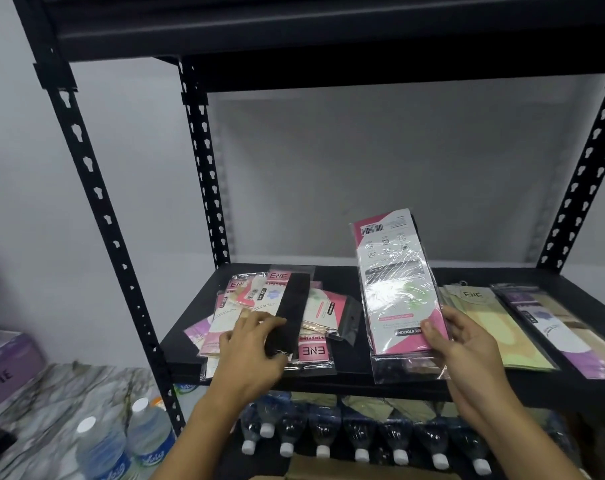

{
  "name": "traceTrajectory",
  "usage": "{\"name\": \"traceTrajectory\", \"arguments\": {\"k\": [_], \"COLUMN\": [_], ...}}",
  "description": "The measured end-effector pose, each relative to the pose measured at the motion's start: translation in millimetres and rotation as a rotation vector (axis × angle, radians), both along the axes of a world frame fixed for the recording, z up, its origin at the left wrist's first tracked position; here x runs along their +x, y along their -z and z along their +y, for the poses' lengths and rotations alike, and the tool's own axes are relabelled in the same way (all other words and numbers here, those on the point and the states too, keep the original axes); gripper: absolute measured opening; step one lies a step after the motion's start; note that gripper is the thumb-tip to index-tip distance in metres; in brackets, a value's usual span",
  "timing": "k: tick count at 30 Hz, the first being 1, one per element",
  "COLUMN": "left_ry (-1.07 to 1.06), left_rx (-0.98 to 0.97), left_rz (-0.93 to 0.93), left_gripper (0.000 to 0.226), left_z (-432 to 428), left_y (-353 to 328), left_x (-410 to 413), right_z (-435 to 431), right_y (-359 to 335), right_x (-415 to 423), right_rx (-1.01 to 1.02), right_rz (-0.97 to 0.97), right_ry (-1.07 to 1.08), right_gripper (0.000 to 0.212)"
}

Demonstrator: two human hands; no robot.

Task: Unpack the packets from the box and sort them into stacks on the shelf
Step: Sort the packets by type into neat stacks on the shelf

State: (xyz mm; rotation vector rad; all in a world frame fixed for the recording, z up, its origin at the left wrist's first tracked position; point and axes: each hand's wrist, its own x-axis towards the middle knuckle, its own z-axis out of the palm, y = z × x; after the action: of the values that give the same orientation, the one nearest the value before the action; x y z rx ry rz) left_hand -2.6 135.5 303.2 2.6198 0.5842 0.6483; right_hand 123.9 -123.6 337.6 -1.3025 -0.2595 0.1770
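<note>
Inspection of the black shelf board (pixel 346 374), left to right.

Well left of the shelf board and lower, a purple box (pixel 6 362) sits on a marbled surface (pixel 51 393). Two water bottles with white caps (pixel 101 448) stand just off the board's front left corner.

On the left part of the shelf board lies a loose pile of pink packets (pixel 323 306), overlapping at mixed angles, not squared up. A black packet (pixel 292 306) lies lengthwise on top of this pile. The left hand (pixel 252 351) rests palm down on the near end of the pile with its fingers bent over the black packet. Whether they pinch it or only press on it cannot be told.

Over the middle of the shelf board, the right hand (pixel 463 344) grips a pink ENE stocking packet (pixel 398 289) by its lower right edge, thumb on the facing side. The packet stands nearly upright with its barcode end uppermost. The two hands are well apart, each on its own packet.

On the right part of the shelf board lie two sorted stacks side by side. A yellow-green stack (pixel 491 327) lies just beside the right hand, and a purple stack (pixel 567 334) lies at the board's right end.

Under the shelf board, a row of wrapped bottles (pixel 359 438) lies with white caps toward the viewer. A cardboard edge (pixel 328 469) shows below them.
</note>
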Motion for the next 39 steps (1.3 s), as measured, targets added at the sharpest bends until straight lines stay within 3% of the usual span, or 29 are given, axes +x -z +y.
{"name": "traceTrajectory", "arguments": {"k": [3, 6, 10, 16, 27, 30, 39], "left_ry": [-0.163, -0.336, -0.377, -0.409, -0.118, -0.042, -0.035], "left_rx": [-0.197, -0.231, -0.239, -0.278, -1.033, -1.214, -1.302], "left_rz": [-0.174, -0.068, 0.049, 0.194, -0.324, -0.442, -0.405], "left_gripper": [0.044, 0.058, 0.069, 0.063, 0.019, 0.018, 0.027], "left_z": [4, 11, 16, 20, 10, -5, -56], "left_y": [-4, -6, -8, -9, -29, -26, -8], "left_x": [5, 15, 24, 29, 22, 23, 57], "right_z": [0, 0, 0, -2, -15, -23, -51], "right_y": [0, 3, 4, 4, -2, -7, -16], "right_x": [-1, 0, 0, 0, 4, 6, 12], "right_rx": [-0.008, -0.013, -0.010, -0.008, 0.003, 0.015, 0.003], "right_rz": [-0.012, -0.006, -0.016, -0.022, -0.021, -0.018, -0.023], "right_ry": [0.000, 0.005, 0.009, 0.012, 0.044, 0.057, 0.113], "right_gripper": [0.024, 0.026, 0.024, 0.024, 0.024, 0.024, 0.026]}}
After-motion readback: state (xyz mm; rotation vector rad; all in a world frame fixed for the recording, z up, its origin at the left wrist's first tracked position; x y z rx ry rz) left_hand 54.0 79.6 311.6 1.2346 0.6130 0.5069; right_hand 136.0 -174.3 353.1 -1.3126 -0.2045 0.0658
